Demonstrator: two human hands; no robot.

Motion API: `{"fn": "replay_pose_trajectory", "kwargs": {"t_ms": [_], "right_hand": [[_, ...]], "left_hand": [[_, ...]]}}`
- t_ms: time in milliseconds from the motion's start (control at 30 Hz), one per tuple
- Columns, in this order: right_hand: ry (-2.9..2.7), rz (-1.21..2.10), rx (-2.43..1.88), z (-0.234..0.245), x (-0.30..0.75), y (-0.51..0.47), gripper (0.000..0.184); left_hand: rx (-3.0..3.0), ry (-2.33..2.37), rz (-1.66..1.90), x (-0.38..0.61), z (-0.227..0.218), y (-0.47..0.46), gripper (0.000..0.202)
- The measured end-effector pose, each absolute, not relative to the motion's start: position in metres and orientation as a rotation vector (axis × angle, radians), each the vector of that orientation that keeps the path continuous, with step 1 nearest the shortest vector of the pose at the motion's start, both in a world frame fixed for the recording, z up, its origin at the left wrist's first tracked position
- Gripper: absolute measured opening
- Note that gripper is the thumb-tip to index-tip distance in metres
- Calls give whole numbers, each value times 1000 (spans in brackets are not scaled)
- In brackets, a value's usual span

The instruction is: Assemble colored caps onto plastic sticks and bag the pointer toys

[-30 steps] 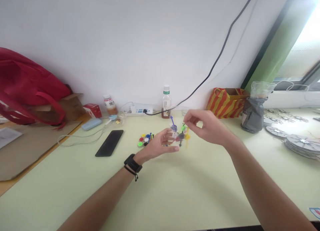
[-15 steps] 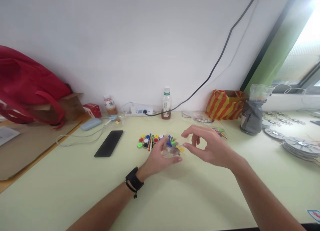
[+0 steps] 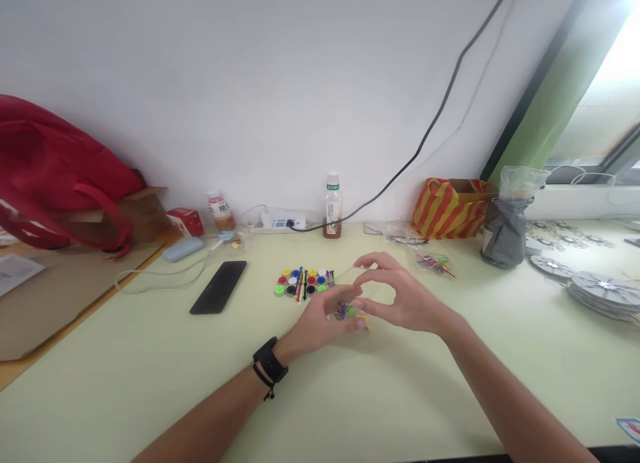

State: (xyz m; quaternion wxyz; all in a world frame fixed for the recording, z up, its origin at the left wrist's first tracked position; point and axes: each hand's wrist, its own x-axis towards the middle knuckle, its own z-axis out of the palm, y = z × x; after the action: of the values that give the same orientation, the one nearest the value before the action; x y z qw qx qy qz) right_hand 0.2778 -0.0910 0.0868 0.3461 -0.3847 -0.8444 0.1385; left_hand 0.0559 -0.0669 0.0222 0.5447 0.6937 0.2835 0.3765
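A small clear plastic bag (image 3: 346,311) with blue, green and yellow plastic pieces inside is above the table, partly covered by my fingers. My left hand (image 3: 320,323) curls round it from the left, thumb below and fingers above. From the right, my right hand (image 3: 405,296) meets it at the upper edge, thumb and fingers bent in close to the left fingertips. The exact contact of the right fingertips is hard to see. Just behind lie rows of small coloured round caps (image 3: 311,281) and thin coloured sticks (image 3: 301,285).
A black phone (image 3: 219,287) lies to the left. Toward the wall stand a drink bottle (image 3: 333,206), a power strip (image 3: 280,224) and a striped bag (image 3: 450,209). Another small packet of coloured pieces (image 3: 434,263) is right of my hands; stacked discs (image 3: 603,291) sit farther right.
My right hand has moved left and closed in on the plastic bag beside my left fingers. The bag sits slightly lower, and the packet behind my right hand shows more.
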Motion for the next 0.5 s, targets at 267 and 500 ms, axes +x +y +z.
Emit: {"fn": "replay_pose_trajectory", "kwargs": {"t_ms": [267, 500], "right_hand": [[-2006, 652, -869, 69, 276, -74, 12], [-1912, 753, -868, 51, 273, -69, 16]], "left_hand": [[1597, 714, 926, 54, 24, -60, 45], [1532, 806, 1157, 51, 19, -46, 26]]}}
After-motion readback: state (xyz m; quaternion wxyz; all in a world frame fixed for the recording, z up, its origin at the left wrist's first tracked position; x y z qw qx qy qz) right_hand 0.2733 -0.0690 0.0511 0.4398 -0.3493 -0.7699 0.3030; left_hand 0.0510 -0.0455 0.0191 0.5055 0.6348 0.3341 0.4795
